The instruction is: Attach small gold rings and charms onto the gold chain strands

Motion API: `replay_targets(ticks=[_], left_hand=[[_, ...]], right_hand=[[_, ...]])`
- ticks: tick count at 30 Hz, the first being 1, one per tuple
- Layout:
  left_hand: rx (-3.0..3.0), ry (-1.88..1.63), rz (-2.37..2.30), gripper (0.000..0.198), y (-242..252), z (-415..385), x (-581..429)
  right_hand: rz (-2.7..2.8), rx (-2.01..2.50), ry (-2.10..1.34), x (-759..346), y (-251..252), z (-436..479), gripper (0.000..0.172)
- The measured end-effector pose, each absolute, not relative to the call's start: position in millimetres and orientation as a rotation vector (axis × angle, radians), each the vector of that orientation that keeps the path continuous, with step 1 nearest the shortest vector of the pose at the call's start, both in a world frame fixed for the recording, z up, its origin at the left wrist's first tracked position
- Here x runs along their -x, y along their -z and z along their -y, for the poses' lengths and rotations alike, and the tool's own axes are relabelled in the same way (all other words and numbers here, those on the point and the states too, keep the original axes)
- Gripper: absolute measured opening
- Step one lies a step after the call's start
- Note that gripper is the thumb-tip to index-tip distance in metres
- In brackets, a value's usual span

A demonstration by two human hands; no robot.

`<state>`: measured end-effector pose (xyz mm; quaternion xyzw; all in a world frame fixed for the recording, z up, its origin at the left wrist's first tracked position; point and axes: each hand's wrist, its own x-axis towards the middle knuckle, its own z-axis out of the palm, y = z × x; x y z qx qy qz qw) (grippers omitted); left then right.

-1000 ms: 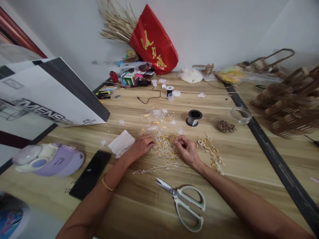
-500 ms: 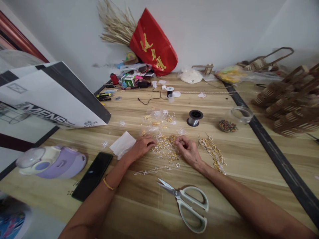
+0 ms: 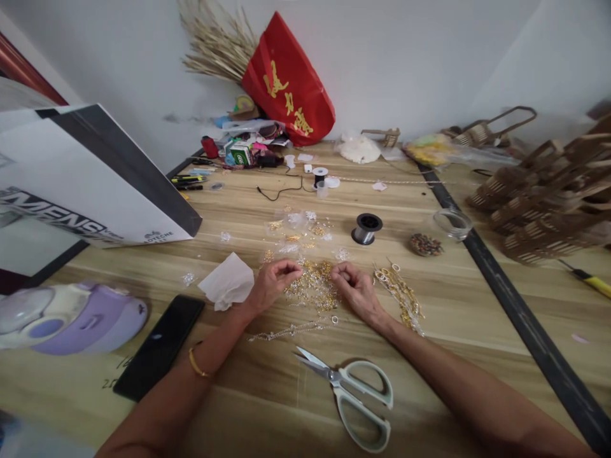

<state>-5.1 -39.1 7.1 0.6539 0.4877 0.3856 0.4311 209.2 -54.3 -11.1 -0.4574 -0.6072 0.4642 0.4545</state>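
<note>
A loose heap of small gold and silver beads (image 3: 312, 286) lies on the wooden table between my hands. My left hand (image 3: 275, 283) is at the heap's left side, thumb and forefinger pinched together; whatever is between them is too small to make out. At the right side my right hand (image 3: 354, 286) is curled with its fingertips together, and its contents are hidden too. Just below the heap a thin silver chain (image 3: 296, 329) with a ring at one end lies stretched out. A bundle of gold and silver chains (image 3: 400, 296) rests right of my right hand.
Scissors (image 3: 341, 378) lie partly spread near the front. A wire spool (image 3: 366, 229) and a jar with dark beads (image 3: 426, 244) stand behind on the right. To the left are white paper (image 3: 228, 283), a phone (image 3: 160, 346), a purple bottle (image 3: 90, 321) and a large box (image 3: 95, 184).
The whole view has shifted, so things appear a little farther left. My left hand has lifted slightly from the beads, its pinch kept. My right hand stays curled beside the heap.
</note>
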Motion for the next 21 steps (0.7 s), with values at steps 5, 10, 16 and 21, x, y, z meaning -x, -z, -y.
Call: replay_targets(ticks=[5,10,16,21], left_hand=[[-1.375,-0.943,-1.101,0.018,-13,50,-13],[-1.225,-0.972,-1.075,0.02,-17,56,-20],[-0.959,-1.011,-0.935,0.021,-6,58,-27],[-0.707,-0.975,-0.926,0.024,1,61,-34]], right_hand=[[1.475,1.074,-1.235,-210,13,55,0.028],[1.539,1.057,-1.138,-207,11,61,0.026],[1.74,1.058,-0.823,-208,16,68,0.017],[1.873,1.005,-0.704,-212,18,70,0.012]])
